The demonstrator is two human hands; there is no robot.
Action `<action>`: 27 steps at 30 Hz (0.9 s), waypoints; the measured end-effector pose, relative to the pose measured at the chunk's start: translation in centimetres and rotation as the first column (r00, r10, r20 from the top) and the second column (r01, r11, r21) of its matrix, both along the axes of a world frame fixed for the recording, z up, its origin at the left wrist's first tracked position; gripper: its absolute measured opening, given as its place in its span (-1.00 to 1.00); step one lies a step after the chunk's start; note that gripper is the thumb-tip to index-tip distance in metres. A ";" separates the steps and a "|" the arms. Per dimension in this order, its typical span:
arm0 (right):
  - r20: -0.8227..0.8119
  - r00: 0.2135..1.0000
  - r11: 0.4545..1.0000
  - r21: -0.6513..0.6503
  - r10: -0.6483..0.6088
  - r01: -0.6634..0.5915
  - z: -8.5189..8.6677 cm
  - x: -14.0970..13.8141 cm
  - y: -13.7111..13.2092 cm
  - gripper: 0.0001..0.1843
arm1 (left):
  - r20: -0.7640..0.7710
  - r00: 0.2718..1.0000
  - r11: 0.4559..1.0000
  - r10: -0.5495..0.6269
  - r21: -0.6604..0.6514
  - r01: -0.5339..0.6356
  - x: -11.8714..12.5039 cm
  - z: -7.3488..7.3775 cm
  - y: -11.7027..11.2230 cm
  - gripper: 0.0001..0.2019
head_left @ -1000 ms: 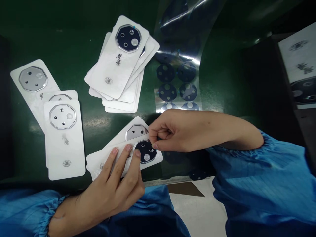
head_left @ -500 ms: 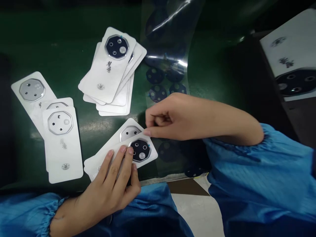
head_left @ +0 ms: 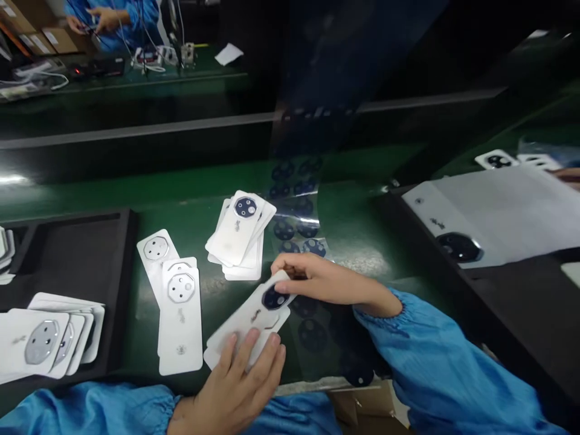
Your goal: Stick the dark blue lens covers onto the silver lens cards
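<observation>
My left hand (head_left: 242,374) lies at the lower end of a white card (head_left: 247,323), fingers spread across it. That card carries a dark camera-shaped film (head_left: 274,297), and my right hand (head_left: 317,281) grips its upper end, fingertips around the edge by the film. A second white card (head_left: 272,321) shows beneath it. Further up, a fanned pile of white cards (head_left: 235,235) lies apart from both hands, its top card bearing a dark film. To the left stands a smaller pile of cards (head_left: 180,317) with silvery films.
A clear film sheet (head_left: 294,229) with dark round stickers runs under my right hand. A black tray (head_left: 77,254) holding white cards sits at left. A large white sheet (head_left: 493,211) lies on a black surface at right. A co-worker's hands (head_left: 106,19) work at a distant bench.
The view has swung up and back, taking in much more of the room. My right hand has moved to the card's upper end, and the card now lies more steeply diagonal.
</observation>
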State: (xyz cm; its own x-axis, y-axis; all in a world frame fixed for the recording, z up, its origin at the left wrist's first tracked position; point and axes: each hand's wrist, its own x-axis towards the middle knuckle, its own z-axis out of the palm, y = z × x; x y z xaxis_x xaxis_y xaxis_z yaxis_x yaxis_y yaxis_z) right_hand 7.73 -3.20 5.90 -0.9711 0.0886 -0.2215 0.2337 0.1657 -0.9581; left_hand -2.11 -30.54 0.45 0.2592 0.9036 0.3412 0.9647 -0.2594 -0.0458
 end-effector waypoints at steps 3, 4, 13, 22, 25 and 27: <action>-0.167 0.874 0.883 0.032 -0.457 0.468 -0.7 -0.6 0.3 -0.67 | 0.007 1.000 1.000 0.003 -0.018 -0.003 -0.2 0.1 -0.1 -0.51; -0.234 0.789 0.785 0.130 -0.569 0.605 -0.8 -1.0 0.6 -0.66 | 0.004 1.000 0.999 0.005 -0.043 -0.005 -0.3 0.2 0.0 -0.51; -0.266 0.913 0.382 0.845 -0.309 0.375 -0.1 -11.7 2.2 -0.67 | -0.048 0.999 1.000 -0.002 0.008 0.002 -0.6 -0.6 -0.3 -0.63; -0.240 0.967 0.352 0.901 -0.086 0.255 -0.2 -5.0 1.4 -0.64 | -0.046 0.999 0.999 0.022 0.040 -0.020 -0.3 -1.2 -0.6 -0.56; -0.159 0.983 0.463 0.881 0.094 0.098 -0.4 0.7 0.9 -0.72 | -0.061 0.998 1.000 0.013 -0.003 -0.013 -0.7 -0.9 -0.7 -0.52; -0.087 0.979 0.469 0.883 0.183 -0.009 -1.3 3.2 0.6 -0.59 | -0.070 0.998 0.999 -0.009 -0.042 0.007 -0.9 -0.5 -0.6 -0.47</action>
State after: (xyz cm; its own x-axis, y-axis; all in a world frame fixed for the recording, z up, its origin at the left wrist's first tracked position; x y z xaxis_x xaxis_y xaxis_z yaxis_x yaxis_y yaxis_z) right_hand 10.93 -2.63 4.56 -0.9966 0.0549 0.0611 0.0329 0.9485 -0.3152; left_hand -2.97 -31.19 -0.07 0.2884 0.9144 0.2840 0.9574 -0.2702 -0.1023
